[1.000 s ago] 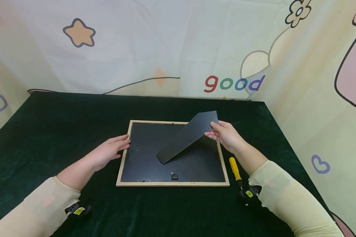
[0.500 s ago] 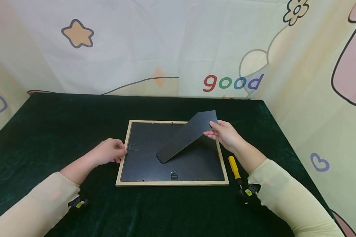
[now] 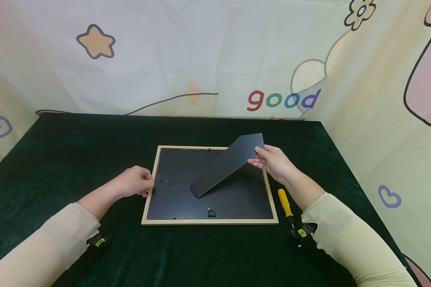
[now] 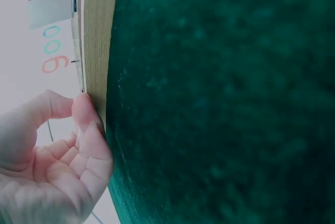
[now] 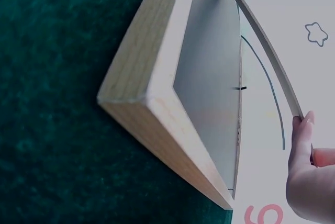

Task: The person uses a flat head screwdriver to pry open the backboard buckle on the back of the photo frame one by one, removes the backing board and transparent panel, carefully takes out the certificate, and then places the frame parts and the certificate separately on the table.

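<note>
A picture frame (image 3: 210, 222) with a pale wooden border lies back side up, showing its black backing board (image 3: 176, 159). Its black easel stand (image 3: 230, 163) is hinged near the middle of the board and swung up at a slant. My right hand (image 3: 276, 163) pinches the stand's free end between thumb and fingers, above the frame's right side. At the frame's left border, my left hand (image 3: 136, 181) has its fingers curled, with thumb and forefinger pinching at the edge. In the left wrist view, the fingertips of this left hand (image 4: 63, 156) sit right at the wooden side.
A screwdriver with a yellow handle (image 3: 285, 202) lies right of the frame, beside the right wrist, its lower part partly hidden by the wrist camera. Dark green cloth (image 3: 186, 255) covers the table. A printed curtain (image 3: 158, 52) hangs behind and along the sides.
My left hand went from outstretched fingers at the frame's left border to curled fingers pinching there, slightly lower. My right hand and the raised stand have stayed in place.
</note>
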`<state>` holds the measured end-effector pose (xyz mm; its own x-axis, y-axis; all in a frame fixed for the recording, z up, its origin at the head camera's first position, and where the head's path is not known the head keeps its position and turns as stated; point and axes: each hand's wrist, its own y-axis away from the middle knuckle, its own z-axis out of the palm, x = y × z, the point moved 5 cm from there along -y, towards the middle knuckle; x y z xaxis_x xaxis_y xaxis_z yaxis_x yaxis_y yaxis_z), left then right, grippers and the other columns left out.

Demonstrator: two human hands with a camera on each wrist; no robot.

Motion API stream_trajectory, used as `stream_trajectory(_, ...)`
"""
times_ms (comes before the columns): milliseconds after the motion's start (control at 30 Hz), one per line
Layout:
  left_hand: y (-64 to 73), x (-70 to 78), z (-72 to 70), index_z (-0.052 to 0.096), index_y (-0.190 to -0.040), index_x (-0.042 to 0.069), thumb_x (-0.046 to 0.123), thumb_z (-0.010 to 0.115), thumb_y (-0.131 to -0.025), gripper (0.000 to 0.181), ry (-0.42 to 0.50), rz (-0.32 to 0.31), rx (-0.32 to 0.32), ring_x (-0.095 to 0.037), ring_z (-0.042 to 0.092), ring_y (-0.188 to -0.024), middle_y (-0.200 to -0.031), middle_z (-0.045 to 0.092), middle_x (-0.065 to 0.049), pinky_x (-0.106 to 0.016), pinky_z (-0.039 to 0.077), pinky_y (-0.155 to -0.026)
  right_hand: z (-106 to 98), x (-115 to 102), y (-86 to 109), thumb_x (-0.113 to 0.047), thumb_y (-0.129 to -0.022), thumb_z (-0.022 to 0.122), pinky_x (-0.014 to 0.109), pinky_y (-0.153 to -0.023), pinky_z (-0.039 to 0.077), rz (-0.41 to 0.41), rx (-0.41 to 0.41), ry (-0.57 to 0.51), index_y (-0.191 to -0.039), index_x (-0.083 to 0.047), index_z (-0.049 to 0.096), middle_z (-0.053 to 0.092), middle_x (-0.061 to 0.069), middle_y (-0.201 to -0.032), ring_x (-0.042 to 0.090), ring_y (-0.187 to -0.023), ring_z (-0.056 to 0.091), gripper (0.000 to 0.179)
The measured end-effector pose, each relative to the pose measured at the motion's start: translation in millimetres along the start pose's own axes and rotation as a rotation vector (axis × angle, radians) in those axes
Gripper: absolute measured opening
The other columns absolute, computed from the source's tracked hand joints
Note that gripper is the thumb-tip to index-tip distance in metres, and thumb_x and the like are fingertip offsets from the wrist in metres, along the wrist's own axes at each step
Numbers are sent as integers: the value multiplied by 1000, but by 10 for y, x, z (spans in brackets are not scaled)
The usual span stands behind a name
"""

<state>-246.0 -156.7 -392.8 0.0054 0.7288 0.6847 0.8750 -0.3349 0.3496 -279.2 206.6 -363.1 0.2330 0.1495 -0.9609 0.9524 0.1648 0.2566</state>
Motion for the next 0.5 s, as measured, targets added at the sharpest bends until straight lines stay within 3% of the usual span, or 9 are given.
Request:
stream_trajectory(300,4,-61,2,61,-91,0,14,52,-94,16,80,23,-8,-18,59,-69,-76,59,-7,-31,50,-68,1,10,-9,-19,-102,38,18,-77,49,-3,-1,-20,-114,1,45,60,3,-83,9,-79,65,24)
stream_trajectory(500,10,-26,-1,59,-92,-1,22,57,-93,22,65,56,15,-17,59,-67,-72,61,-5,-30,50,-66,9,-4,8,-19,-102,38,17,-77,49,-4,11,-29,-121,4,42,60,3,-83,8,-78,65,31)
